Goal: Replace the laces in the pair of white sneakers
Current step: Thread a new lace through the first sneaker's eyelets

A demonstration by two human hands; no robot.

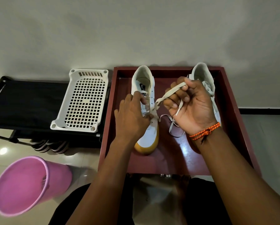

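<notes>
Threading through the left sneaker (pixel 148 111), a pale lace (pixel 166 95) is running up from its eyelets into the right hand (pixel 192 106), whose grip is curling around the strand. The left hand (pixel 132 116) is pinching the shoe's tongue area. Both sneakers are standing in a maroon tray (pixel 230 101), the right sneaker (pixel 205 82) toward its far right corner. A white basket (pixel 82 101) and pink bucket (pixel 25 184) are sitting outside the tray's left edge.
</notes>
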